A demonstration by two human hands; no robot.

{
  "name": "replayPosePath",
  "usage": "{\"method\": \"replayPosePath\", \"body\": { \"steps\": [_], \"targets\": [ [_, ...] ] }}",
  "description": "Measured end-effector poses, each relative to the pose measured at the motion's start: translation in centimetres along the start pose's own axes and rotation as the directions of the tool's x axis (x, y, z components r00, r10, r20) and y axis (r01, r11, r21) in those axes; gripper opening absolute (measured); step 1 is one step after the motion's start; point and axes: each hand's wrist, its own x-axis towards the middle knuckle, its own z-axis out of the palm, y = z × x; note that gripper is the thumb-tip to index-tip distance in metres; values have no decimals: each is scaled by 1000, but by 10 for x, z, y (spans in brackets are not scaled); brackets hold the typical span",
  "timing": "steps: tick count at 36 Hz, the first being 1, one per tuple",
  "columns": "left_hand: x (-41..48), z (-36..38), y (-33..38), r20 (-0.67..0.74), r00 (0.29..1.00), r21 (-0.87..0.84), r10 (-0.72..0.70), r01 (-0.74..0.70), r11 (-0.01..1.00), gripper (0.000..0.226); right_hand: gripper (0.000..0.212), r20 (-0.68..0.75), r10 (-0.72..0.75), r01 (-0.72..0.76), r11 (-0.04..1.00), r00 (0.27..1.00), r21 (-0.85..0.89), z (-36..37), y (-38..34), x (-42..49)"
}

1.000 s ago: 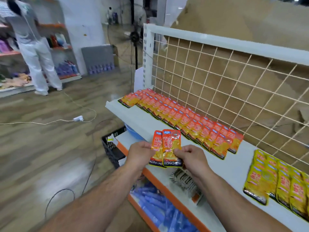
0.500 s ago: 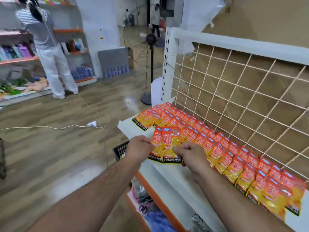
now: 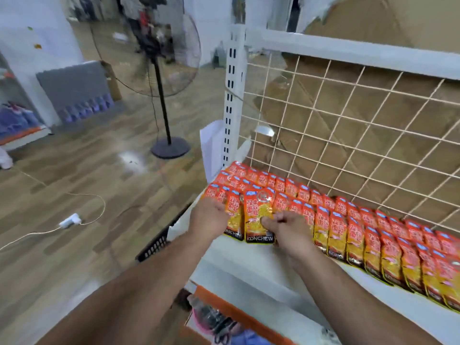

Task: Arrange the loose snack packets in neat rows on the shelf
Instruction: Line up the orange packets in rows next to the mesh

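Note:
Two orange-and-yellow snack packets (image 3: 256, 215) marked KONCHEW sit side by side at the left end of the white shelf (image 3: 251, 262). My left hand (image 3: 209, 217) holds the left packet by its left edge. My right hand (image 3: 286, 227) pinches the right packet at its lower right. Behind and to the right run rows of packets (image 3: 373, 232) of the same kind, overlapping along the shelf in front of the wire grid back (image 3: 348, 135). The held packets lie low over the shelf; whether they touch it I cannot tell.
A white upright post (image 3: 232, 95) marks the shelf's left end. A standing fan (image 3: 159, 70) is on the wooden floor beyond. A black crate (image 3: 159, 242) sits below the shelf's left corner. A white cable with a socket (image 3: 71, 220) lies on the floor.
Both hands have carried the two packets forward and down to the left end of the rows. My view has swung left and closer to the shelf.

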Motion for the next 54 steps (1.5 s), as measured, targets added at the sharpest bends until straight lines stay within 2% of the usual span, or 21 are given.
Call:
{"method": "replayPosePath", "body": {
  "steps": [3,8,11,17,21,26,32,40,44,47,51,54],
  "targets": [
    [15,-3,-1,37,998,65,56,-58,996,19,27,-56,-5,6,1000,998,15,9,-3,-4],
    [30,-6,-6,103,967,223,234,-252,942,1,21,-135,-2,6,1000,991,29,21,-2,-8],
    [32,-8,-9,121,951,270,285,-308,912,4,20,-167,15,-13,1000,986,14,24,1,-10],
    [33,-11,-5,210,924,383,320,-379,843,13,22,-229,54,-65,997,972,-41,24,4,-10],
    [33,-14,-3,235,916,386,325,-395,834,23,24,-251,69,-85,995,965,-54,23,4,-9],
    [34,-15,-4,280,890,395,361,-449,802,10,23,-264,123,-134,991,957,-23,28,3,-9],
    [33,-15,-2,312,881,420,356,-464,780,9,21,-273,158,-171,985,949,-27,36,1,-5],
    [30,-21,-4,321,853,438,411,-518,735,14,28,-339,78,-175,949,938,-264,45,-2,6],
    [29,-23,-7,323,835,432,445,-548,716,16,34,-340,-9,-167,859,940,-484,45,-5,4],
    [28,-24,-8,315,830,427,460,-556,713,17,40,-340,-6,-195,809,940,-555,44,-2,6],
    [27,-24,-11,317,828,424,462,-560,712,19,28,-331,14,-232,741,943,-630,43,0,6],
    [27,-24,-13,323,830,423,455,-557,715,20,29,-323,0,-241,667,946,-705,44,2,6]
  ]
}}
